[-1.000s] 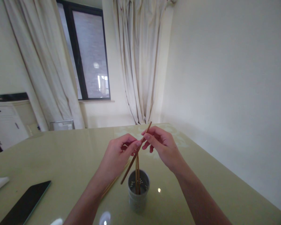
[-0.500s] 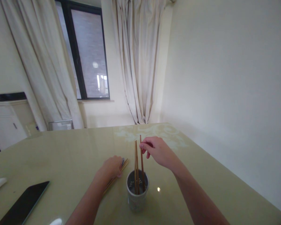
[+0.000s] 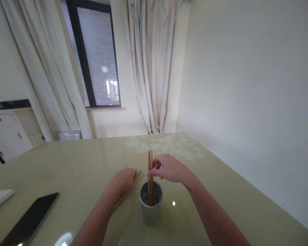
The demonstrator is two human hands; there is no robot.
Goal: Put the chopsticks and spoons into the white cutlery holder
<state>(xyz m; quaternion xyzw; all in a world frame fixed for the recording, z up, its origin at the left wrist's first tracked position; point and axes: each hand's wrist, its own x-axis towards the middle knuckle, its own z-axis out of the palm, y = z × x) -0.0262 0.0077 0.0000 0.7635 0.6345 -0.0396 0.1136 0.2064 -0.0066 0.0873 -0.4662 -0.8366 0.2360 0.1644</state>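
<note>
A grey cup (image 3: 150, 213) with small pierced holes stands upright on the table, and several wooden chopsticks (image 3: 150, 191) rise steeply out of it. My right hand (image 3: 170, 167) reaches in from the right above the rim, thumb and fingers closed round the upper part of these chopsticks. To the left of the cup, my left hand (image 3: 123, 180) is closed over more wooden chopsticks (image 3: 120, 201) lying slantwise at the tabletop. A small shiny piece (image 3: 136, 173) shows beside its fingers; its kind is unclear. How many chopsticks lie under this hand is hidden.
A dark flat tablet-like device (image 3: 30, 218) lies at the left, with a white object (image 3: 0, 199) beyond it. A shiny white rounded thing (image 3: 63, 240) sits by my left forearm. The glossy table (image 3: 92, 160) meets the wall at right.
My right hand has shifted left and slightly down, bringing the separate chopstick against the others in the cup. My left hand stays on its chopsticks, almost unmoved.
</note>
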